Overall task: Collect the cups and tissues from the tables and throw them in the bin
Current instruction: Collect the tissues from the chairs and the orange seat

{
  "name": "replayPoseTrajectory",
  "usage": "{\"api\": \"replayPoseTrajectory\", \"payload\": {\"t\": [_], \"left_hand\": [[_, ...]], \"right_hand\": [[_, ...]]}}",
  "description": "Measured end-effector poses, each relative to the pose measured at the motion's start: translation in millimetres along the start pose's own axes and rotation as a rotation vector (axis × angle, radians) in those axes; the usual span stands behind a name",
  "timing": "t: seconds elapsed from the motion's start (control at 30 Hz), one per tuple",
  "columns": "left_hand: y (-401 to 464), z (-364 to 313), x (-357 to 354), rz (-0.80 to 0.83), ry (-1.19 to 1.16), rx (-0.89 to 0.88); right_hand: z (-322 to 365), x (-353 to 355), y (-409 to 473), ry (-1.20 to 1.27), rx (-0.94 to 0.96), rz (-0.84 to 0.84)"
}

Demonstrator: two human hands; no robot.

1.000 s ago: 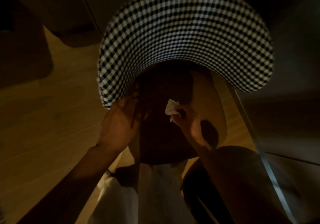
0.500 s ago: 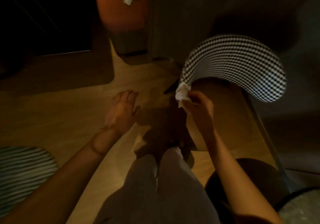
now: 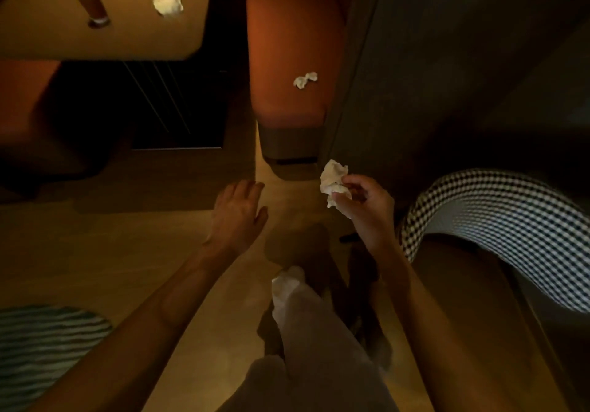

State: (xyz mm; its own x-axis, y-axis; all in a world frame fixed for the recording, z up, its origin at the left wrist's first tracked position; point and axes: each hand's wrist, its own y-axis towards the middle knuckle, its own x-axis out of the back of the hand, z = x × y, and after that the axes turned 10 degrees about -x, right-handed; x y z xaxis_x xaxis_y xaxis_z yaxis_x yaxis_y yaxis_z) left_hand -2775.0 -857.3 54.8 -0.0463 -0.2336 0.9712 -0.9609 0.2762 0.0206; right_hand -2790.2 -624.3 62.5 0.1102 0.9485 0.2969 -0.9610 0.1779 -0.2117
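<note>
Now: right hand (image 3: 367, 207) pinches tissue (image 3: 333, 181); left hand (image 3: 238, 213) loose, empty. Keep the pinch firm; next tissue (image 3: 305, 80) lies near the bench (image 3: 287, 28) end, cup (image 3: 91, 4) farther off.

White tissue (image 3: 332, 180), black-and-white checked chair (image 3: 498, 220), orange bench (image 3: 287, 47).

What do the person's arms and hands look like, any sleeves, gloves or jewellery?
Both forearms are bare up to the bottom edge of the picture, so no sleeves show. The left hand and right hand are ungloved. No watch, ring or bracelet is visible, though the dim, warm light could hide small details.
</note>
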Motion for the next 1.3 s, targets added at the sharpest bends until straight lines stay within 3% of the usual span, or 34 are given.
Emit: {"api": "replayPoseTrajectory", "payload": {"t": [0.43, 0.63, 0.87, 1.13, 1.3], "left_hand": [[217, 106, 38, 0.029, -0.053, 0.037], [320, 177, 23, 0.129, -0.055, -0.059], [438, 252, 19, 0.177, -0.056, -0.209], [563, 290, -9, 0.251, -0.065, -0.266], [645, 302, -62, 0.321, -0.068, -0.214]], "right_hand": [[76, -80, 213, -0.159, 0.078, -0.02], [79, -131, 307, -0.275, -0.017, -0.095], [91, -193, 385, -0.184, -0.164, -0.174], [89, -216, 479, -0.188, -0.286, -0.252], [66, -227, 564, -0.194, -0.345, -0.203]]}}
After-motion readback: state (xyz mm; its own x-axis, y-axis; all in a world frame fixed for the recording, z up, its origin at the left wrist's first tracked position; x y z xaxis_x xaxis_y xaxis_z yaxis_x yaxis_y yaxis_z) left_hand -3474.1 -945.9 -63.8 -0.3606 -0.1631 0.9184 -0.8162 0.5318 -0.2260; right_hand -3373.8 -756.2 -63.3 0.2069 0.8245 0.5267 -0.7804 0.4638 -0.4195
